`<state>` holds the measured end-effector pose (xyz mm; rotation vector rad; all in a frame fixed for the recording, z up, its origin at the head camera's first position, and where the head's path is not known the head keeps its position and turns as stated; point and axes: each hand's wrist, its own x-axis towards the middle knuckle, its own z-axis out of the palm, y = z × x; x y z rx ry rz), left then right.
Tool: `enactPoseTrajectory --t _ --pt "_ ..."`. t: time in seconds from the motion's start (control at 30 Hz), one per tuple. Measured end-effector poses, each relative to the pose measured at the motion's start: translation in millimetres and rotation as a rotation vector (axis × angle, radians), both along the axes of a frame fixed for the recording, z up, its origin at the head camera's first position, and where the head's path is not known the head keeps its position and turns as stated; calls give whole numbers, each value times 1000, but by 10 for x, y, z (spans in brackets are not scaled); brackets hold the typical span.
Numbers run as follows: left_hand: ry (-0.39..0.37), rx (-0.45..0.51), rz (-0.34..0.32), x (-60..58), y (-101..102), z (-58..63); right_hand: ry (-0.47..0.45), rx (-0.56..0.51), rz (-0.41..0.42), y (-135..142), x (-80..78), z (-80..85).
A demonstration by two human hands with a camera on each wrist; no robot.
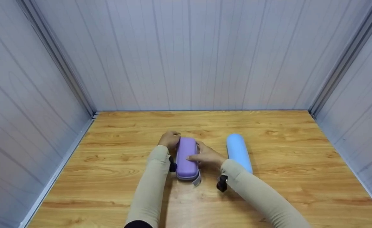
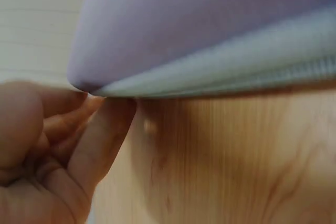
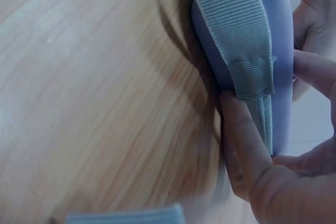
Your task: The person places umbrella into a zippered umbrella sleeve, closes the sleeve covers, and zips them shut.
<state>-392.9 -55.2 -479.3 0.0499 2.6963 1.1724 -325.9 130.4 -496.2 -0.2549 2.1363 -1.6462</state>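
Observation:
A purple hard-shell zip case point(image 1: 186, 158) lies lengthwise on the wooden table, with a light grey zip band point(image 2: 231, 66) round its side. My left hand point(image 1: 170, 139) is at the far left corner of the case. In the left wrist view its thumb and fingers pinch at that corner; whether they hold a zip pull there is hidden. My right hand point(image 1: 208, 155) grips the case from the right, thumb on top and fingers low against the side. A grey fabric strap point(image 3: 236, 30) hangs from the near right end, just by the right fingers.
A light blue case point(image 1: 238, 152) of similar length lies to the right, partly behind the right forearm. The wooden table point(image 1: 110, 177) meets pale panel walls point(image 1: 186, 57) at the back and both sides.

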Motion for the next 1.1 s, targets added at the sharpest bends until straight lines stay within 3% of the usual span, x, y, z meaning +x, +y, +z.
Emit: enactPoseTrajectory --t 0.27,0.4,0.6,0.7,0.83,1.1 --pt "-15 -74 -97 -7 99 67 -1 -34 13 0 -12 -14" --pt "-47 -146 -194 -10 190 80 9 -25 19 0 -15 -22" --pt "-19 -346 -265 33 354 173 9 -12 9 -2 -20 -28" --pt "17 -417 -267 44 379 210 17 19 -8 1 -19 -20" --pt "17 -430 -237 48 385 220 31 42 -9 1 -6 -33" --pt "105 -555 -57 119 488 309 30 62 2 -7 11 -19"
